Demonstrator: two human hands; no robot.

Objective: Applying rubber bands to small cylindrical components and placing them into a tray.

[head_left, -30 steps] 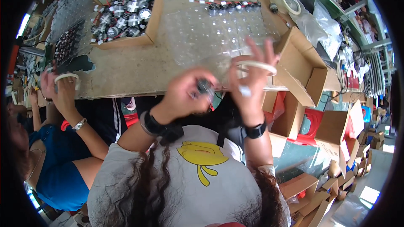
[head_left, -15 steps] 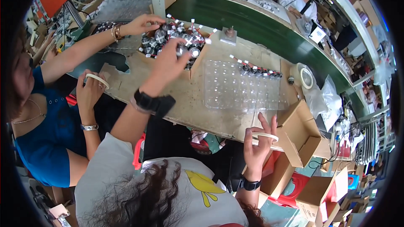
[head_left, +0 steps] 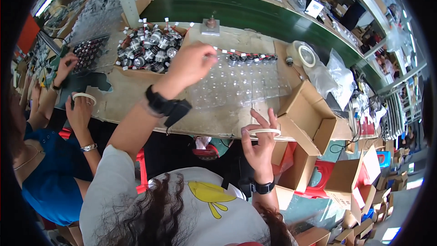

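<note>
My left hand (head_left: 190,66) is over the near-left part of a clear plastic tray (head_left: 214,92) with round pockets. Its fingers are pinched together, and whatever they hold is hidden behind the hand. Along the tray's far side stands a row of small motors (head_left: 248,58) with red and black wires and white plugs. To the left, a cardboard box (head_left: 136,74) is heaped with more silver-and-black motors (head_left: 149,48). My right hand (head_left: 260,148), raised by the table's front edge, grips a thin cream ring (head_left: 261,131) with some fingers stretched upward.
A metal block with a post (head_left: 210,26) stands behind the tray. Rightward are a loose motor (head_left: 289,60), a tape roll (head_left: 304,54), plastic bags (head_left: 337,75) and an open carton (head_left: 307,118). At left, a co-worker's hand (head_left: 81,114) holds another ring; their other hand (head_left: 66,66) nears dark parts.
My left hand has moved right from the motor box to the tray. The co-worker's far hand has left the box and gone leftward. My right hand keeps the ring; the view has shifted.
</note>
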